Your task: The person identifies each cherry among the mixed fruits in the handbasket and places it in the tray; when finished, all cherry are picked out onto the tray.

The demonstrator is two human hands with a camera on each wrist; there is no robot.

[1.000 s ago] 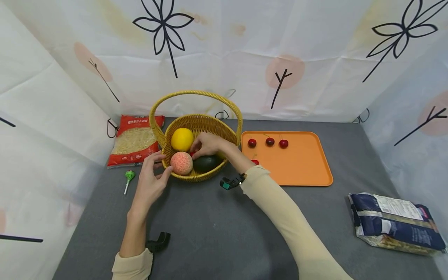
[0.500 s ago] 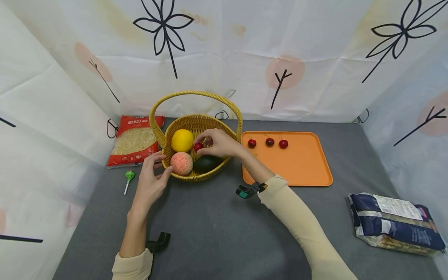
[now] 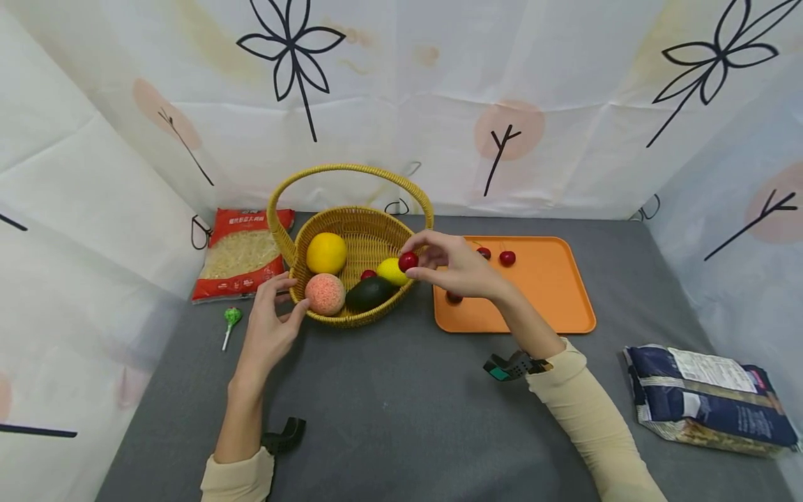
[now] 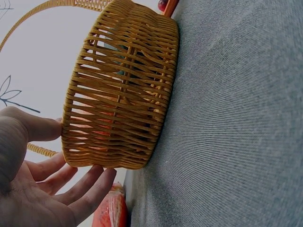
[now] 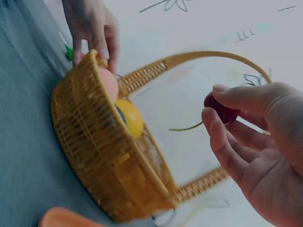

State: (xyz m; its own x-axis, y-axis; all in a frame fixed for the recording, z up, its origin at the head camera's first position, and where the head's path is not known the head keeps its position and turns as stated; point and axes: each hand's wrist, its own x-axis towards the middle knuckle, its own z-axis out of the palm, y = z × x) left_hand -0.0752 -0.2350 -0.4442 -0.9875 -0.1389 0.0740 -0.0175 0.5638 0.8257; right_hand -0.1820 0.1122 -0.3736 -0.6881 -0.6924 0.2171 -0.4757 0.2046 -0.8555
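Observation:
My right hand (image 3: 461, 266) pinches a dark red cherry (image 3: 408, 261) between thumb and fingers, above the right rim of a yellow wicker basket (image 3: 351, 322). In the right wrist view the cherry's green stem (image 5: 185, 128) points away from the hand. My left hand (image 3: 268, 328) holds the basket's left end, thumb at the rim and fingers along the outer wall. Inside the basket lie a round yellow fruit (image 3: 326, 253), a speckled pink ball-shaped fruit (image 3: 325, 294), a dark green avocado (image 3: 370, 293), a lemon (image 3: 392, 271) and another cherry (image 3: 368, 275), partly hidden.
An orange tray (image 3: 533, 300) with cherries (image 3: 507, 258) stands right of the basket, partly behind my right hand. A red pasta bag (image 3: 241, 254) and a green lollipop (image 3: 232, 317) lie at left. A blue food packet (image 3: 709, 397) lies far right. The basket's handle (image 3: 351, 167) arches overhead.
My right hand has lifted the cherry out of the basket's middle and carried it right, to the right rim near the tray. The lemon and another cherry now show. My left hand has stayed put.

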